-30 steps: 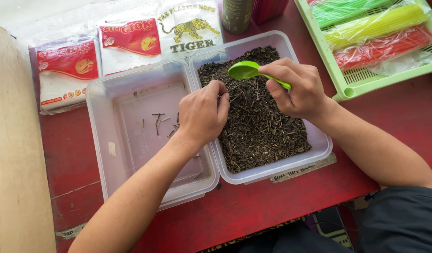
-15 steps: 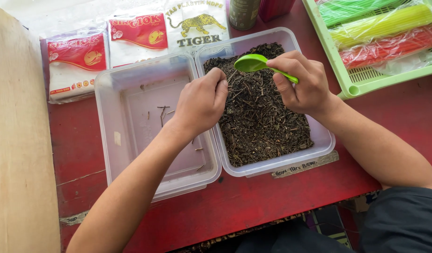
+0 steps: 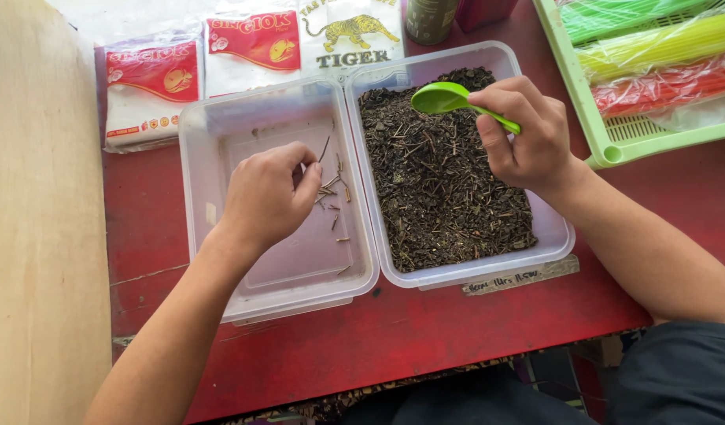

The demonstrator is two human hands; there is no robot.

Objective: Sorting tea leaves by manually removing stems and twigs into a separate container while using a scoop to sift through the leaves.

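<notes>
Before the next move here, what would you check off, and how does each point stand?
1. Left hand over the near-empty tub, fingers curled above the picked-out stems: ok.
2. Whether the left fingers hold a stem: cannot tell.
3. Green spoon gripped in the right hand above the tub of dried leaves: ok.
4. Spoon bowl empty: ok.
5. Both tubs flat on the red table, side by side: ok.
</notes>
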